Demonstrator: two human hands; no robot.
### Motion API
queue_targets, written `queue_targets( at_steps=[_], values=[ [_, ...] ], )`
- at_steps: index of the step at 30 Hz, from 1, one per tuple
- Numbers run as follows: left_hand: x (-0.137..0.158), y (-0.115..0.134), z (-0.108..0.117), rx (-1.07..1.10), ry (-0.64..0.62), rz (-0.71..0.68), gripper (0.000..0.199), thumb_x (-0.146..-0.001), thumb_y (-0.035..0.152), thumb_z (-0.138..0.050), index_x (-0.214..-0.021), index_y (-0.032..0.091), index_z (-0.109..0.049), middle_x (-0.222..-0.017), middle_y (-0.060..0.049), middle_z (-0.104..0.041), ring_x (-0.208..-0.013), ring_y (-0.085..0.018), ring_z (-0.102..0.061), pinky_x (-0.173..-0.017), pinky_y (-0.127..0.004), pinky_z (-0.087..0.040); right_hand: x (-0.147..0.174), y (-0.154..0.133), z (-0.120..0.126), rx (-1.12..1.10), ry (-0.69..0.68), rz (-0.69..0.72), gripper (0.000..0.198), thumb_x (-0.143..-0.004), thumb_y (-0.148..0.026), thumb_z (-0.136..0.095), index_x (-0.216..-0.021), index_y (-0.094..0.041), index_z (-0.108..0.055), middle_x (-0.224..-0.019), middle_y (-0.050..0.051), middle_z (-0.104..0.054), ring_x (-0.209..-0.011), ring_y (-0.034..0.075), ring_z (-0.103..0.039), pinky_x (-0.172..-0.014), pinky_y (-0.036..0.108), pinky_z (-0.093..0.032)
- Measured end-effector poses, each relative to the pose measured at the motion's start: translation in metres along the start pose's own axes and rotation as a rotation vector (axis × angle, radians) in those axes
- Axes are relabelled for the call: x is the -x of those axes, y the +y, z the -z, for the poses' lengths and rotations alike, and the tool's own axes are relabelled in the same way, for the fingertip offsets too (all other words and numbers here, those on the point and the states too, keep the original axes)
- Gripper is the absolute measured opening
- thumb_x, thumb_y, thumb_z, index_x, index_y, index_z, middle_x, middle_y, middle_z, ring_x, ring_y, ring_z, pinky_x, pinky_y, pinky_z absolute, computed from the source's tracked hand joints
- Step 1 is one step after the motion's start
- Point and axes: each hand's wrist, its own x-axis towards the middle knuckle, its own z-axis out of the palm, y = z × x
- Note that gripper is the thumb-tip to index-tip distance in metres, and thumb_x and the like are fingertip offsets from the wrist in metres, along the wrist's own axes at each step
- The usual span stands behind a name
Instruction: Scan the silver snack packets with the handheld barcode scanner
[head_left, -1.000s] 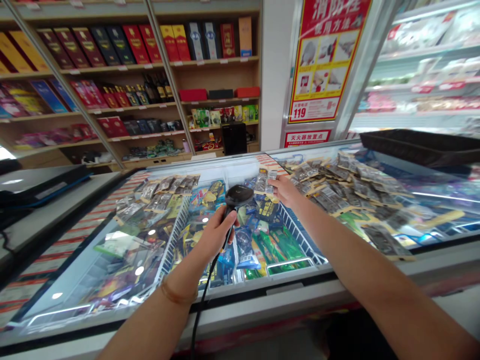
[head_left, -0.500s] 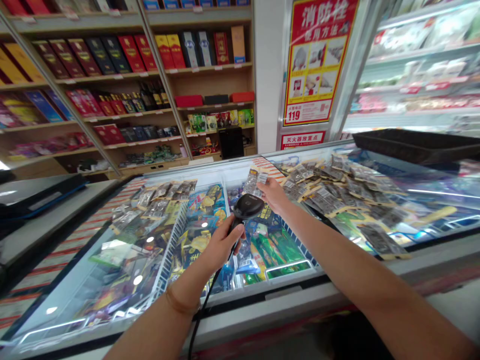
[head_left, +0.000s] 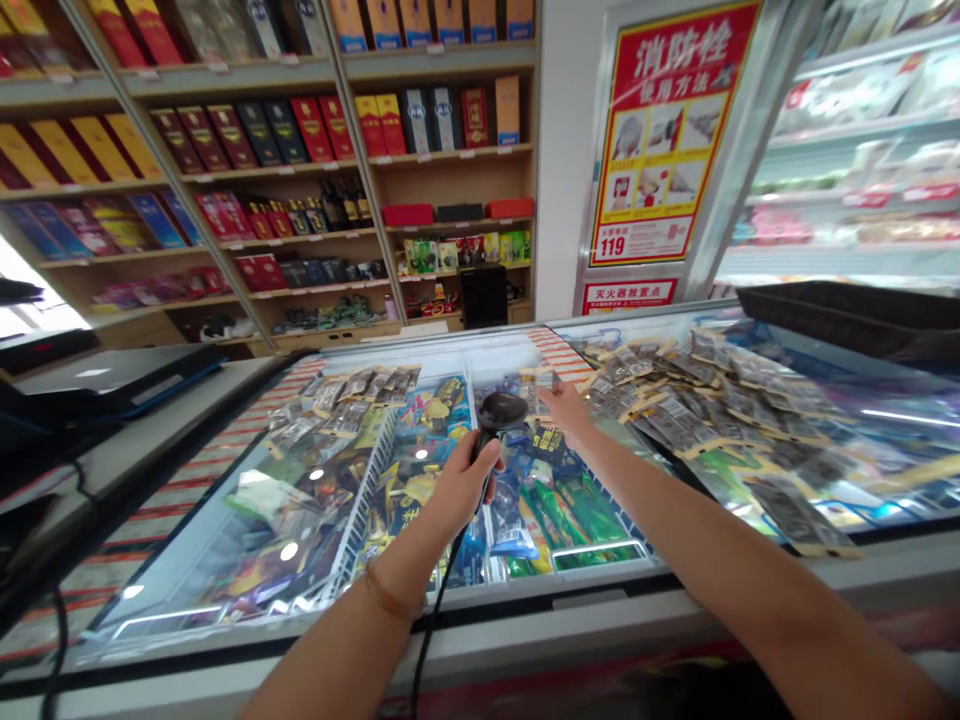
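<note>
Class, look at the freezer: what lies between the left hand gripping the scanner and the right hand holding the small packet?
In the head view, only the scanner head lies between the left hand and right hand with its packet.

Shelves (head_left: 300,200) stand behind the freezer (head_left: 525,610); packets (head_left: 675,390) lie on its right lid.

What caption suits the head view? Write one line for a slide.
Left hand grips a corded barcode scanner over an open chest freezer while right hand holds a small packet before it.

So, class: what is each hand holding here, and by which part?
The left hand grips a black barcode scanner by its handle. The right hand holds a small clear packet by its lower edge, fingers pinching it.
</note>
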Motion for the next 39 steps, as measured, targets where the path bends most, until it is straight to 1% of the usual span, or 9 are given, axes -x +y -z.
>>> queue_targets(
  at_steps=[3, 6, 12, 17, 21, 25, 30, 35, 39],
  values=[
    [-0.002, 0.015, 0.022, 0.02, 0.142, 0.036, 0.054, -0.072, 0.07, -0.067, -0.084, 0.02, -0.05, -0.071, 0.003, -0.06, -0.037, -0.007, -0.046, -0.035, -0.022, -0.033, 0.0, -0.007, -0.015, 0.101, 0.079, -0.065, 0.028, -0.076, -0.036, -0.069, -0.076, -0.022, -0.045, -0.064, -0.005, -0.051, -0.059, 0.013, -0.053, -0.05, 0.023, -0.049],
    [0.0, 0.032, 0.061, 0.068, 0.307, 0.025, 0.055, -0.068, 0.069, -0.071, -0.082, 0.02, -0.051, -0.068, 0.003, -0.06, -0.036, -0.007, -0.046, -0.034, -0.022, -0.034, 0.0, -0.025, -0.046, 0.065, 0.033, -0.075, 0.028, -0.078, -0.03, -0.071, -0.079, -0.022, -0.044, -0.061, -0.006, -0.048, -0.055, 0.011, -0.051, -0.05, 0.023, -0.051],
    [0.031, 0.051, 0.147, 0.113, 0.672, 0.01, 0.049, -0.071, 0.063, -0.072, -0.085, 0.02, -0.053, -0.068, 0.004, -0.06, -0.039, -0.008, -0.048, -0.036, -0.021, -0.036, 0.003, -0.062, -0.161, -0.046, -0.219, -0.149, 0.031, -0.076, -0.014, -0.076, -0.082, -0.021, -0.047, -0.061, -0.006, -0.055, -0.057, 0.011, -0.058, -0.058, 0.026, -0.058],
    [0.063, 0.053, 0.185, 0.057, 0.758, 0.054, 0.047, -0.072, 0.061, -0.071, -0.088, 0.02, -0.054, -0.067, 0.004, -0.059, -0.041, -0.008, -0.049, -0.037, -0.021, -0.037, 0.009, -0.076, -0.266, -0.073, -0.36, -0.151, 0.023, -0.079, -0.015, -0.074, -0.079, -0.019, -0.051, -0.067, -0.001, -0.061, -0.062, 0.012, -0.061, -0.062, 0.027, -0.058],
    [0.077, 0.052, 0.193, 0.043, 0.766, 0.086, 0.049, -0.07, 0.062, -0.071, -0.088, 0.019, -0.055, -0.069, 0.003, -0.06, -0.041, -0.008, -0.048, -0.037, -0.021, -0.036, 0.007, -0.062, -0.298, -0.01, -0.315, -0.066, 0.022, -0.079, -0.021, -0.072, -0.089, -0.021, -0.053, -0.088, 0.003, -0.067, -0.085, 0.018, -0.068, -0.08, 0.033, -0.057],
    [0.071, 0.048, 0.183, 0.051, 0.747, 0.098, 0.052, -0.068, 0.064, -0.072, -0.087, 0.019, -0.053, -0.071, 0.003, -0.061, -0.042, -0.008, -0.048, -0.037, -0.021, -0.036, -0.004, -0.026, -0.266, 0.259, -0.244, 0.225, 0.02, -0.081, -0.018, -0.061, -0.1, -0.02, -0.055, -0.111, 0.008, -0.067, -0.107, 0.021, -0.065, -0.097, 0.038, -0.05],
    [0.037, 0.039, 0.149, 0.092, 0.638, 0.037, 0.05, -0.069, 0.062, -0.074, -0.086, 0.02, -0.052, -0.073, 0.003, -0.062, -0.041, -0.008, -0.049, -0.037, -0.022, -0.038, -0.014, 0.0, -0.166, 0.555, -0.164, 0.462, 0.031, -0.085, -0.016, -0.053, -0.116, -0.017, -0.055, -0.124, 0.015, -0.062, -0.117, 0.025, -0.06, -0.102, 0.039, -0.046],
    [-0.001, 0.037, 0.091, 0.122, 0.459, 0.036, 0.052, -0.07, 0.064, -0.073, -0.086, 0.02, -0.052, -0.072, 0.002, -0.063, -0.041, -0.008, -0.049, -0.036, -0.023, -0.037, -0.016, -0.006, -0.064, 0.927, 0.049, 0.496, 0.038, -0.088, -0.02, -0.051, -0.126, -0.016, -0.054, -0.129, 0.019, -0.06, -0.122, 0.032, -0.054, -0.106, 0.046, -0.039],
    [-0.018, 0.035, 0.046, 0.143, 0.366, 0.037, 0.051, -0.072, 0.064, -0.072, -0.086, 0.02, -0.052, -0.073, 0.002, -0.064, -0.041, -0.007, -0.049, -0.037, -0.022, -0.037, -0.02, 0.0, -0.006, 1.097, 0.226, 0.463, 0.045, -0.088, -0.022, -0.053, -0.131, -0.012, -0.054, -0.142, 0.024, -0.053, -0.136, 0.038, -0.041, -0.113, 0.064, -0.023]
  ],
)
